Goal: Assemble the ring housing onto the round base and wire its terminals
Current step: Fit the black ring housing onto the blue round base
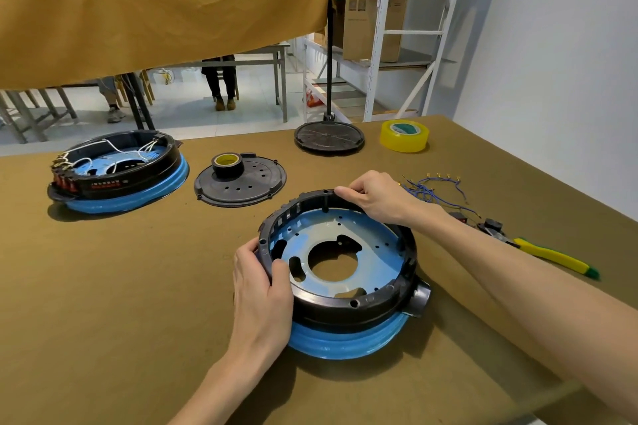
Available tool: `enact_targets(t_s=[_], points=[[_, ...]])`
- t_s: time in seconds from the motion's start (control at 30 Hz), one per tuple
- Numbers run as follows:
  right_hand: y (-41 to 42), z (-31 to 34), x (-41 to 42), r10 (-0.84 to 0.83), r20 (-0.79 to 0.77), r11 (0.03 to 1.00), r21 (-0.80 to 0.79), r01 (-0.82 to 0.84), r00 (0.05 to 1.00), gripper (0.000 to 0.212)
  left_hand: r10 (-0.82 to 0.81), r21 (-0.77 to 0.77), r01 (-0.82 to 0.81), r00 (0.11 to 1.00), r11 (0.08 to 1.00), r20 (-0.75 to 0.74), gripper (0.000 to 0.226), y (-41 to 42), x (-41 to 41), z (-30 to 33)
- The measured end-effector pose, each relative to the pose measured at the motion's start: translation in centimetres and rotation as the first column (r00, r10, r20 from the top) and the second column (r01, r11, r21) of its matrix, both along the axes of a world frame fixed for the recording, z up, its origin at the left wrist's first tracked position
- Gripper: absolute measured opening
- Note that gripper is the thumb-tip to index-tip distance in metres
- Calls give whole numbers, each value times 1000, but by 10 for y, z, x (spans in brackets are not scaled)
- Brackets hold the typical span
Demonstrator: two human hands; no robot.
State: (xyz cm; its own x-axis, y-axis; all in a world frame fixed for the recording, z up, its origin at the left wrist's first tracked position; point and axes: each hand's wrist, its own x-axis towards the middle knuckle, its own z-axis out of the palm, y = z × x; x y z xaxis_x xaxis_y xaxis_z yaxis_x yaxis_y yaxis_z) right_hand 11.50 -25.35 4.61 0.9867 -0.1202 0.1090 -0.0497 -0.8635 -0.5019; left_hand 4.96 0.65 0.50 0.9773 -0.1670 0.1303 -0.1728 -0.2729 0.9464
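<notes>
So you are gripping the ring housing [348, 300] with your left hand [264, 290] and pinching its far rim with your right hand [374, 198], seating it on the round base [345, 343]; the blue wires [431, 191] are lying apart, waiting.

Bare desk [103, 304] lies open to your left; on your right, the wire bundle [435, 190] and pliers [538, 248] crowd the path.
</notes>
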Motion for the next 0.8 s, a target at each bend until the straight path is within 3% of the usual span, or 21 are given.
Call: enact_targets(t_s=[0.23,0.33,0.53,0.8], points=[[0,-5,-7,-23,29,1000,8,22,999,57,-13,18,14,1000,1000,-21,42,0,6,-4],[3,-6,-8,-29,26,999,15,28,999,56,-4,21,4,1000,1000,-15,32,2,9,-7],[5,-9,-10,-45,40,999,13,44,998,61,-18,34,18,1000,999,-22,51,5,12,-9],[9,-7,-6,-73,18,997,36,72,997,59,-14,48,15,999,999,-37,49,6,20,-8]])
